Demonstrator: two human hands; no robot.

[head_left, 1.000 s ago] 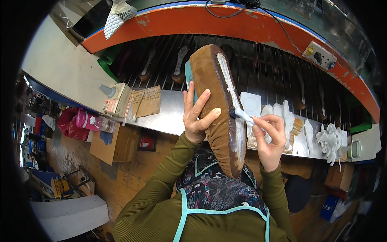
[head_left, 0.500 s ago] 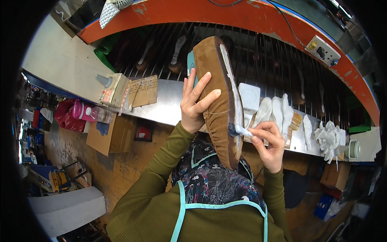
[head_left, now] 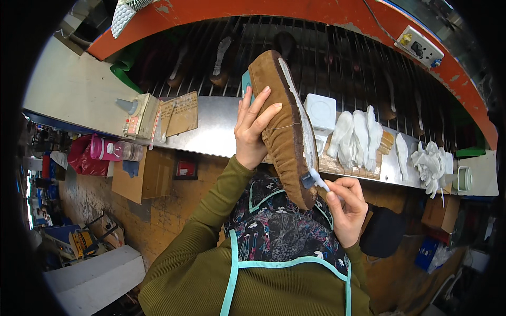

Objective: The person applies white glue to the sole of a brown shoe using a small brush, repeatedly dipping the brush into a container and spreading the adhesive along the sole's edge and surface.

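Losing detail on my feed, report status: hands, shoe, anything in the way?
Left hand gripping brown shoe. Right hand holding brush, dark head at shoe's near end. Thin thread across shoe's side, apart from brush.

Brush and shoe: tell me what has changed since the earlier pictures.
The right hand has moved the small brush along the side of the shoe, from near its middle to close to the end nearest the apron. Nothing was taken hold of or let go. The left hand still holds the shoe.
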